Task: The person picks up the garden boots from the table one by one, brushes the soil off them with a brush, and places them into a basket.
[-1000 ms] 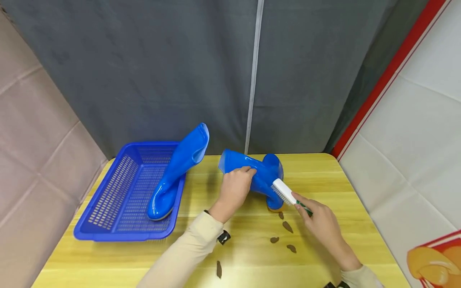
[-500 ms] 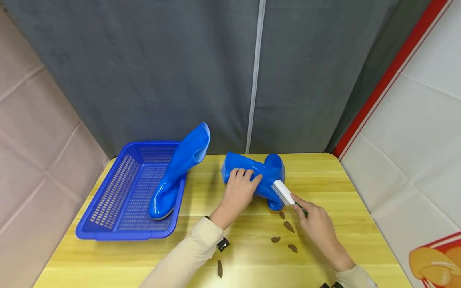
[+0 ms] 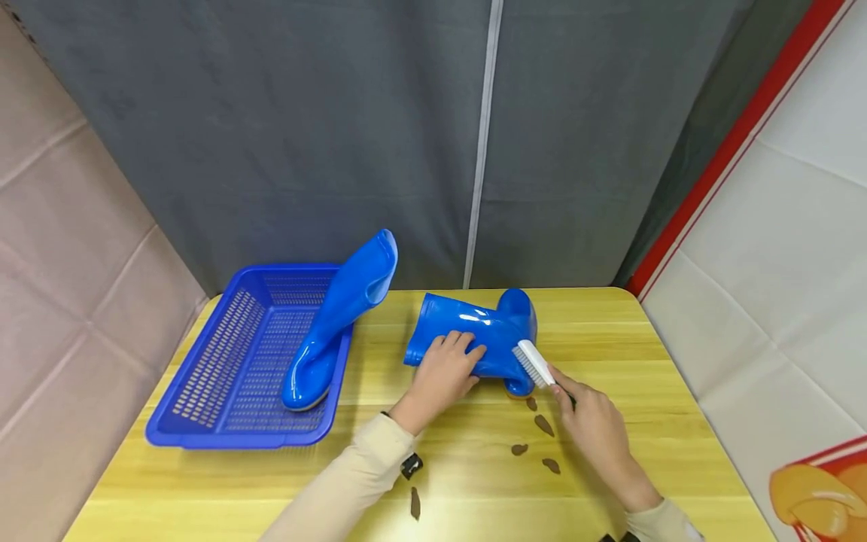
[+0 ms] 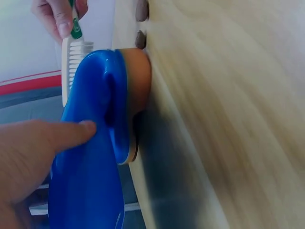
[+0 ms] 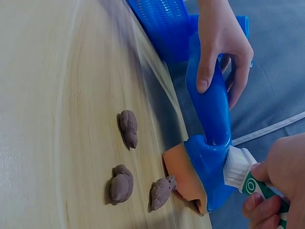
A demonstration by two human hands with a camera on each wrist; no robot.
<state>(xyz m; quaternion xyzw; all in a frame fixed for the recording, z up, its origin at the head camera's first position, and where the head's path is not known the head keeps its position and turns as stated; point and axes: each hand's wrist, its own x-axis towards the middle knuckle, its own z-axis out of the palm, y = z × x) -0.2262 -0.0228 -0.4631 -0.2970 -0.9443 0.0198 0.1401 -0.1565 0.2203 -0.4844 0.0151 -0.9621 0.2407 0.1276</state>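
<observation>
A shiny blue rain boot (image 3: 450, 312) lies at the back of the table, its opening to the left and its foot to the right. My left hand (image 3: 443, 370) grips the shaft; in the right wrist view the thumb is on one side and the fingers go round the other. A white brush with a green handle (image 3: 533, 363) is held in my right hand (image 3: 599, 429), thumb and fingers curled round the handle. Its bristles (image 5: 236, 167) press against the boot's foot, above the tan sole (image 5: 186, 174).
Left of the boot stands a blue plastic basket (image 3: 169, 435), a second blue boot (image 3: 332, 324) leaning in it with its shaft over the rim. Several brown clay-like lumps (image 3: 544, 424) lie on the wooden table (image 3: 488, 489). A grey curtain (image 3: 339, 150) hangs behind.
My left hand has shifted its hold and lowered on the shaft, and the boot has turned so its opening points further down-left. The brush has barely moved at the foot.
</observation>
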